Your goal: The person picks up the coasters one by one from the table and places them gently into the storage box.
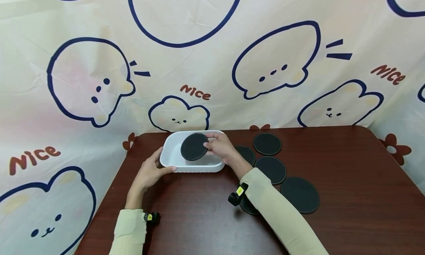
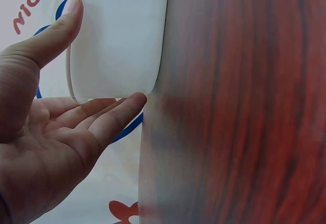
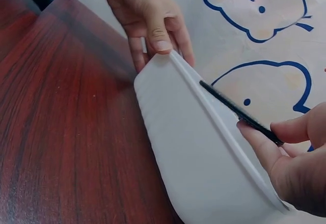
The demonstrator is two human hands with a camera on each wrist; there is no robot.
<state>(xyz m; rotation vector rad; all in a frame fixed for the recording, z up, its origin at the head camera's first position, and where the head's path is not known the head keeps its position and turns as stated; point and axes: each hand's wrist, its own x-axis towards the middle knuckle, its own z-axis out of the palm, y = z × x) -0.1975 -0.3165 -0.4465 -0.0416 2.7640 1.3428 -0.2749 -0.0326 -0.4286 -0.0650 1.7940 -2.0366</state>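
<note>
A white plastic container (image 1: 196, 169) with rounded corners stands near the far edge of the table. My left hand (image 1: 149, 173) holds its left end, thumb on the near rim and fingers along the end wall, as the left wrist view shows. Between thumb and fingers my right hand (image 1: 221, 147) pinches the edge of a round black coaster (image 1: 193, 147). The coaster is tilted over the container's opening. In the right wrist view the thin coaster (image 3: 239, 113) appears edge-on, its far end overlapping the container's rim (image 3: 214, 114).
Several more round black coasters lie to the right, among them a far one (image 1: 267, 144) and a near one (image 1: 300, 195); the right sleeve (image 1: 282, 210) partly covers another (image 1: 248, 206). The dark wooden table (image 1: 196, 218) meets a printed cloth (image 1: 225, 111) behind.
</note>
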